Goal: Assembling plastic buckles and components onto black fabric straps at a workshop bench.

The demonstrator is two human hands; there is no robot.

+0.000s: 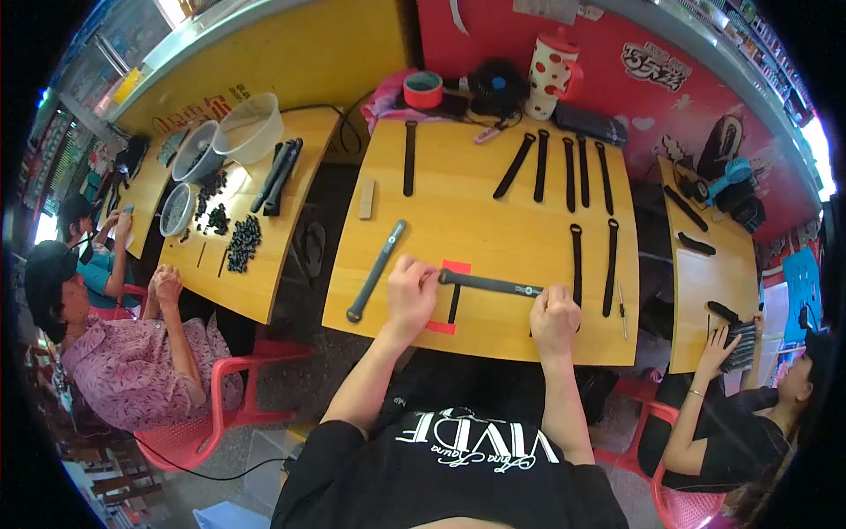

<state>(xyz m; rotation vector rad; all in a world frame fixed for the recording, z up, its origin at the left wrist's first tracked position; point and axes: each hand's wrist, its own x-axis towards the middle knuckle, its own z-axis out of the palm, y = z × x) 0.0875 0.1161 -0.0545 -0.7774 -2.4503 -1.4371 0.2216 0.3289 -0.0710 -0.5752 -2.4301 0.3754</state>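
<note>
Filling the middle of the frame, a yellow wooden surface (493,238) is seen, with more yellow surfaces to the upper left and right where other people sit on red chairs. Across its upper part, rows of black straps (568,172) are laid out flat, well apart from the hands, and a grey strap (377,270) lies slanted at centre left, just beside the left hand. Near the lower edge of the surface, a long dark strap (490,284) is stretched level between the two hands, over a red marker patch (456,266) and a thin black strip (454,304).

The left hand (411,295) is pressed down on the strap's left end, fingers curled over it and the forearm rising from the lower centre of the frame. The right hand (555,317) is clenched into a fist around the strap's right end, knuckles up, its forearm coming up almost straight from below. Both forearms are bare, emerging from a black printed shirt.
</note>
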